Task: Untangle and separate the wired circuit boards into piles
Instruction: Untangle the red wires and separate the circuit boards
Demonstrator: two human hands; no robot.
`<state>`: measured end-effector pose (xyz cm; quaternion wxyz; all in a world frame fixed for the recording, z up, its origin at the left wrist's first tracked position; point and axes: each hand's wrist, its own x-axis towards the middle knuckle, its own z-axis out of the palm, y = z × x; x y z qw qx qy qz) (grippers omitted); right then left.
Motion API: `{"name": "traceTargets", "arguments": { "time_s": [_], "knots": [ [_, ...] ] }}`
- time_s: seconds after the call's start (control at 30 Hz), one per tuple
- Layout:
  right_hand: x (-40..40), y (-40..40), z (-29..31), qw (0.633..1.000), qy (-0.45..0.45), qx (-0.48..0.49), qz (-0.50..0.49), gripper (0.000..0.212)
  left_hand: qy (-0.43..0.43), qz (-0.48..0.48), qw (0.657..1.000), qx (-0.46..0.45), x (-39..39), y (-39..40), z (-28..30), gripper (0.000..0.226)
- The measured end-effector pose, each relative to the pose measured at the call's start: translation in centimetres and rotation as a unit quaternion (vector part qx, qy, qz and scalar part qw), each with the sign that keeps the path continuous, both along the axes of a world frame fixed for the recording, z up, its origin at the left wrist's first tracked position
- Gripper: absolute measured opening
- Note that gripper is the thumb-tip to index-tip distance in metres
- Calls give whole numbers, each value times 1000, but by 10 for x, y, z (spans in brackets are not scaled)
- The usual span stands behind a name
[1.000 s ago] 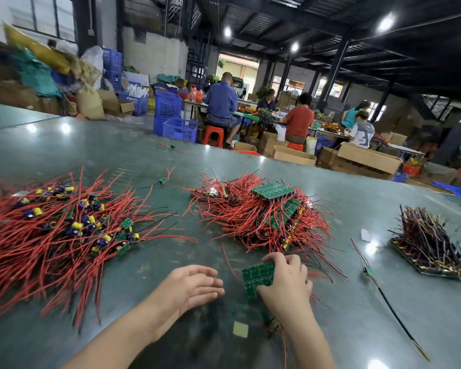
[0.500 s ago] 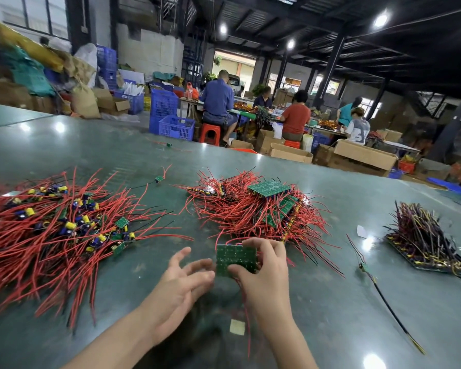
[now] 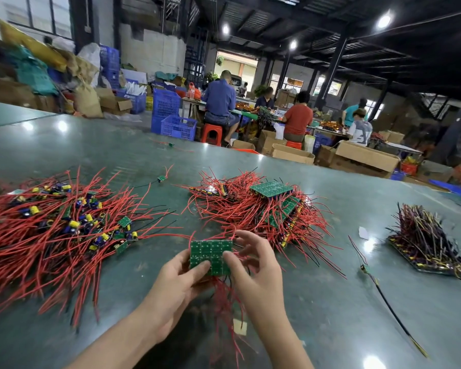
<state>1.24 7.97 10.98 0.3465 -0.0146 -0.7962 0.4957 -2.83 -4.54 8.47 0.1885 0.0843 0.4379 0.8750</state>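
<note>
Both hands hold one green circuit board panel (image 3: 209, 255) above the grey-green table (image 3: 330, 302); its red wires hang down beneath it. My left hand (image 3: 180, 284) grips the panel's lower left edge with the thumb on its face. My right hand (image 3: 253, 265) pinches its right edge, thumb on the face. Behind the panel lies a heap of wired green panels (image 3: 266, 209) with red wires. A wide pile of small separated boards (image 3: 64, 230) with red wires and blue-yellow capacitors spreads at the left.
A stack of panels with dark purple and yellow wires (image 3: 426, 241) sits at the right. One loose board with a long black wire (image 3: 383, 291) lies beside it. A white scrap (image 3: 363, 233) and a pale sticker (image 3: 240, 327) lie on the table. Several people work at tables behind.
The right hand lifted the green panel off the table and toward me. The left hand came up from the table and took hold of the panel's left edge.
</note>
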Motion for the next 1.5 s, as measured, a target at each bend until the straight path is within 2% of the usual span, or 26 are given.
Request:
{"name": "traceTargets", "arguments": {
  "time_s": [0.1, 0.2, 0.27, 0.4, 0.5, 0.77, 0.83, 0.9, 0.97, 1.03, 1.07, 1.2, 1.3, 1.4, 1.5],
  "knots": [
    [1, 1, 0, 983, 46, 147, -100, 32, 31, 10, 999, -14, 1, -2, 4, 35],
    [2, 0, 0, 964, 23, 236, -121, 36, 76, 40, 995, -54, 0, -4, 6, 32],
    [2, -3, 0, 970, -10, 227, -87, 35, 85, 87, 991, -59, -2, -5, 7, 29],
    [6, -7, 4, 985, -12, 166, -39, 24, 93, 132, 986, -39, -6, -10, 12, 23],
    [7, -7, 7, 994, -25, 107, -19, 23, 158, 130, 975, -86, -8, -14, 16, 28],
    [9, -8, 9, 995, -52, 81, 22, 36, 282, 108, 942, -146, -11, -24, 26, 36],
    [7, -10, 6, 994, -73, 70, 39, 38, 343, 126, 909, -200, -11, -27, 27, 46],
    [4, -10, 3, 995, -74, 54, 45, 34, 407, 158, 858, -271, -11, -28, 26, 51],
    [3, -10, 1, 996, -74, 21, 48, 30, 432, 206, 816, -324, -9, -27, 23, 55],
    [2, -10, 0, 997, -63, -21, 40, 31, 461, 282, 768, -344, -4, -24, 21, 52],
    [1, -9, 0, 997, -55, -47, 31, 31, 472, 306, 755, -337, -1, -24, 21, 46],
    [0, -1, 1, 982, -17, -186, 11, 21, 454, 276, 779, -333, 5, -21, 23, 13],
    [-1, 5, 2, 970, -12, -243, 22, 20, 437, 226, 790, -365, 7, -15, 19, 21],
    [-1, 2, 1, 971, -14, -231, 50, 20, 391, 204, 822, -360, 10, -13, 20, 40],
    [-1, -1, 0, 976, -15, -206, 73, 23, 360, 203, 852, -322, 10, -11, 21, 45]
  ]
}}
